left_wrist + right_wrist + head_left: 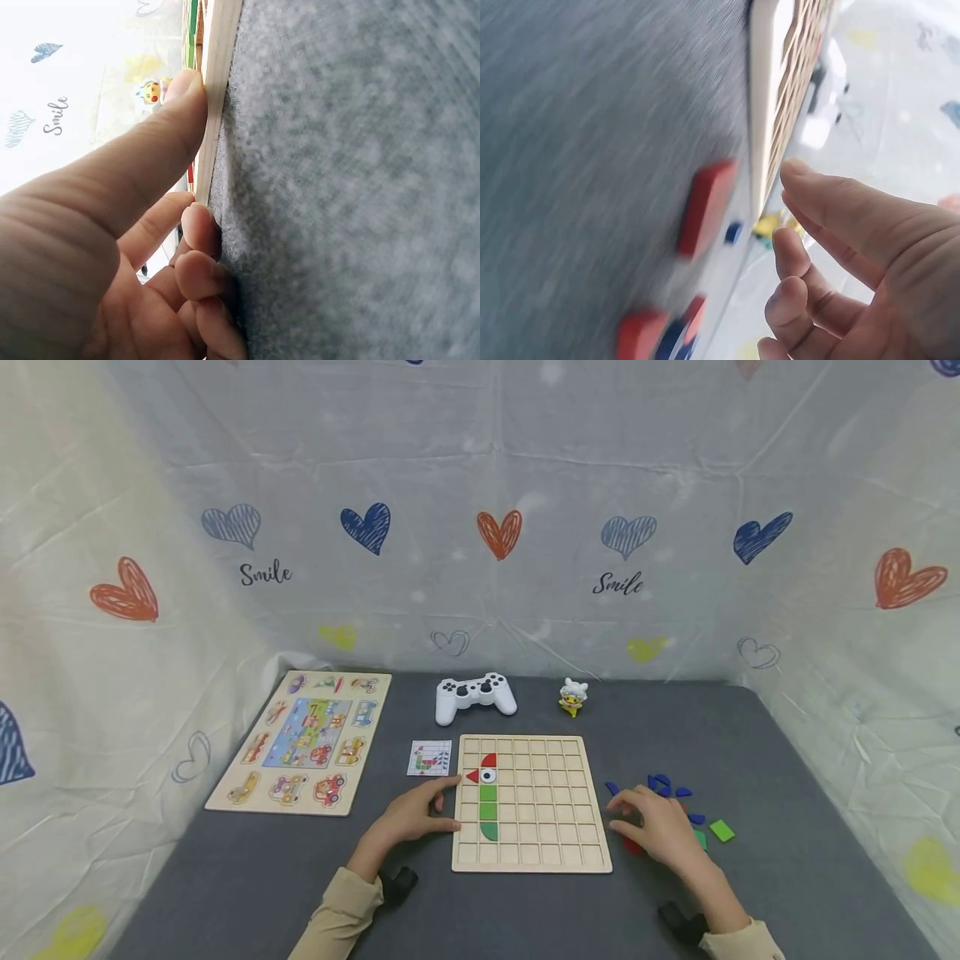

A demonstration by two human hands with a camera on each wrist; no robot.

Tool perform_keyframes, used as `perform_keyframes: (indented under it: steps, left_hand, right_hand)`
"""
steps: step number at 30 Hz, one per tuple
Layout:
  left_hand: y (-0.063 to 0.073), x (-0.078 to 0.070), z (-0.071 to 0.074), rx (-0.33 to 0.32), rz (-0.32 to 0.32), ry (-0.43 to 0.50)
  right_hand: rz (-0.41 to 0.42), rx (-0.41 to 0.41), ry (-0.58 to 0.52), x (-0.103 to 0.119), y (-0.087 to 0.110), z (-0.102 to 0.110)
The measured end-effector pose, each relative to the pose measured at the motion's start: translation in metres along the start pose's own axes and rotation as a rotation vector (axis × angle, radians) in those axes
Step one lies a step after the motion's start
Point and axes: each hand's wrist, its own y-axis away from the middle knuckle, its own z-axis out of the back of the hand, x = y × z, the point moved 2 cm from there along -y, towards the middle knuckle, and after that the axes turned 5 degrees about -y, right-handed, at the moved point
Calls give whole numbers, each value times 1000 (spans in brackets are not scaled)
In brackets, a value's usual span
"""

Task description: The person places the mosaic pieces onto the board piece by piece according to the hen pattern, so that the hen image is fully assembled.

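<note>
A wooden grid board point(540, 861) lies flat on the table. In its left columns sit a red quarter piece point(489, 760), a red triangle point(472, 776), an eye tile point(488, 775), green squares point(488, 811) and a dark green quarter piece point(490, 832). My left hand point(411, 814) touches the board's left edge with thumb and index finger spread along it. Beside the right edge hovers my right hand point(660, 828), fingers loosely bent and nothing between them. Loose pieces lie under and around it: a red block point(707, 208), blue pieces point(659, 785) and a green square point(722, 831).
A small pattern card point(430, 758) lies at the board's upper left. Farther left is a vehicle picture puzzle point(360, 693). Behind the board are a white game controller point(476, 696) and a small figurine point(573, 697), with a heart-printed cloth backdrop point(555, 468) beyond.
</note>
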Motion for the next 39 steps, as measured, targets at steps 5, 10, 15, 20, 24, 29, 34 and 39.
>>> perform_keyframes:
  steps: [5,10,15,20,24,29,34,39]
  left_hand:
    - [0,-1,0,-2,-6,1]
    - [0,0,-1,-2,2,7]
    - [-1,2,-2,-2,13,3]
    - [-1,1,-1,-1,9,2]
    - [-1,1,-1,-2,5,3]
    - [-1,1,-1,-4,6,-2]
    - [-1,2,-2,-6,6,1]
    - [-1,2,-2,-4,1,-1]
  right_hand:
    - [-14,-20,15,-16,10,12]
    - [-20,-38,34,-34,17,21]
    - [-53,-32,49,-52,24,31]
    - [-98,2,43,-71,32,42]
    - [-123,28,58,-87,39,51]
    - [-127,54,88,-104,44,58]
    - [-99,114,92,-113,47,60]
    - [-111,155,74,-117,51,61]
